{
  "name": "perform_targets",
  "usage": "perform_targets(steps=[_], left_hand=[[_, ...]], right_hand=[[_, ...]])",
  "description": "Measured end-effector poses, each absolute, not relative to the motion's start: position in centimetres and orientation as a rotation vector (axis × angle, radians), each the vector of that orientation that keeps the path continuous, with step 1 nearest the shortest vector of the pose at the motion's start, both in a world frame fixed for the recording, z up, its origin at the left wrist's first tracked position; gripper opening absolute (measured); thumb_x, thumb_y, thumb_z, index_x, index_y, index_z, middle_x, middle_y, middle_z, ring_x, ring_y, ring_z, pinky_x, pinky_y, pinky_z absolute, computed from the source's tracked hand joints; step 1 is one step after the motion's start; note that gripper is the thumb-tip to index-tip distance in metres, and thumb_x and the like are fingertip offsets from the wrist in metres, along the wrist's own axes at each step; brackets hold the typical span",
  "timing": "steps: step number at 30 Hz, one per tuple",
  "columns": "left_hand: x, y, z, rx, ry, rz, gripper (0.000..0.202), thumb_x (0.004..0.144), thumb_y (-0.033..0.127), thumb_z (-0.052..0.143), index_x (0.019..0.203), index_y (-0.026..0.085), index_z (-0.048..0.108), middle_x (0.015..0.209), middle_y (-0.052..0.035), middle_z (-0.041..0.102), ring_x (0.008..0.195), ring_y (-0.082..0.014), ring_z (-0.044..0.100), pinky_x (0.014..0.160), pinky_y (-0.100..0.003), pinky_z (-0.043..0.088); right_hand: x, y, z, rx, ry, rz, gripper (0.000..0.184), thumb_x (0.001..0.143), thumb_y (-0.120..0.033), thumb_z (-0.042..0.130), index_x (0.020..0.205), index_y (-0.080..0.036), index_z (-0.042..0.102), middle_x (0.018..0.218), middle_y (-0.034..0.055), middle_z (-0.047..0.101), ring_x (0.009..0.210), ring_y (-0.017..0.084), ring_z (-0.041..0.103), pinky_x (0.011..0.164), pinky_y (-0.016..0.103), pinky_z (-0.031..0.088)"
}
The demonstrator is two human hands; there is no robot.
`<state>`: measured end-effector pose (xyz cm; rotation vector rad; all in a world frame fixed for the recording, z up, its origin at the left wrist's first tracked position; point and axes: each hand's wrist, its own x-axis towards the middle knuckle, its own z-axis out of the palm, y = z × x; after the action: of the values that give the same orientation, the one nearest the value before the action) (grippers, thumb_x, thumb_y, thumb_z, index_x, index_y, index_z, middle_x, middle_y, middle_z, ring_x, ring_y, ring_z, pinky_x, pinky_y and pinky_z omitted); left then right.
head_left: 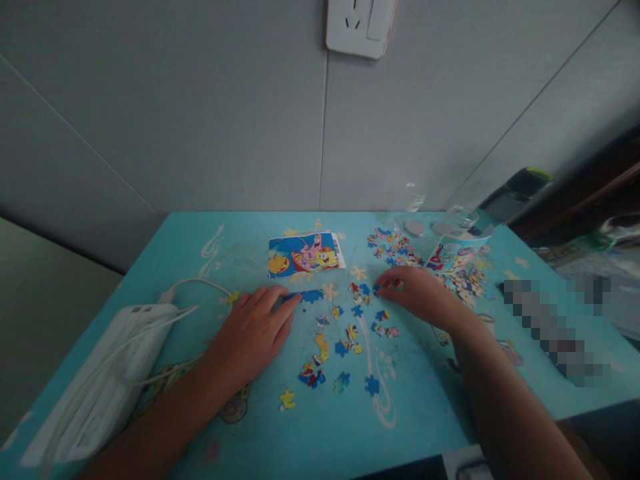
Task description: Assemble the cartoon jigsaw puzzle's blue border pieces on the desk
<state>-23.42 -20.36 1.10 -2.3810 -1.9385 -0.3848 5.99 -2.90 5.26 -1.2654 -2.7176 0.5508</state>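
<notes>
My left hand lies flat on the table, thumb and fingertips at the left end of a joined strip of blue puzzle pieces. My right hand is closed in a pinch on a small blue puzzle piece. Behind the strip lies a picture card with yellow and pink cartoon figures on blue. Between and in front of my hands several loose or partly joined pieces are spread, among them a blue piece, a yellow piece and a red-and-blue cluster.
A pile of puzzle pieces lies at the back right, beside a printed clear tub with more pieces around it. A white power strip with cables stands at the left. A dark, blurred-out object lies right; a wall socket is above.
</notes>
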Motion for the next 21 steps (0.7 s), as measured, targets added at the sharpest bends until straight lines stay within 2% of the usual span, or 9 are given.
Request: perform_targets(steps=[9,12,21], left_hand=[[-23.4,-20.4,1.1,-2.389,-1.962,-0.350,0.036,0.098,0.024,0.049,0.133,0.023,0.057,0.127,-0.0095,0.056,0.111,-0.0284,0.056,0.093,-0.049,0.047],[-23.4,-20.4,1.1,-2.388,-1.950,-0.343,0.036,0.098,0.024,0.049,0.133,0.023,0.057,0.126,-0.0097,0.057,0.111,-0.0285,0.055,0.092,-0.049,0.047],[-23.3,-20.4,1.4,-2.382,-1.924,-0.307,0.036,0.098,0.023,0.048,0.133,0.022,0.056,0.123,-0.0105,0.057,0.107,-0.0274,0.055,0.087,-0.046,0.047]], right_hand=[[6.1,-2.7,4.5,-1.270,-2.673,0.647,0.017,0.083,-0.033,0.071,0.096,-0.022,0.071,0.088,0.0037,0.072,0.079,0.020,0.065,0.070,0.031,0.047],[5.8,-2.7,4.9,-1.220,-2.581,0.791,0.012,0.087,-0.031,0.065,0.092,-0.022,0.071,0.083,0.0022,0.072,0.075,0.018,0.064,0.069,0.029,0.046],[4.1,-3.8,4.9,-1.064,-2.294,1.219,0.021,0.090,-0.035,0.061,0.094,-0.020,0.075,0.087,0.0031,0.074,0.078,0.018,0.065,0.072,0.031,0.051]])
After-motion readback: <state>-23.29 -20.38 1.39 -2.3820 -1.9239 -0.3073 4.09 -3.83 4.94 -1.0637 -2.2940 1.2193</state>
